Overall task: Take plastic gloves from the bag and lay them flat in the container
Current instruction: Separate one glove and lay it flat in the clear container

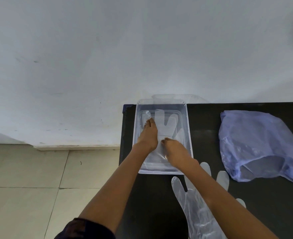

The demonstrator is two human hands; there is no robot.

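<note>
A clear plastic container [188,128] stands at the left end of a black table [209,118]. A transparent glove [166,125] lies flat inside it, fingers pointing away from me. My left hand [148,135] presses on the glove's left fingers, fingertips down. My right hand [175,152] rests on the glove's nearer part inside the container, fingers bent onto the plastic. A blue plastic bag [258,144] lies crumpled to the right, its mouth facing me. Another clear glove [192,213] lies on the table under my right forearm.
The table's left edge [122,135] drops to a tiled floor [30,187]. A white wall [125,49] rises behind. A clear lid [173,97] leans behind the container against the wall.
</note>
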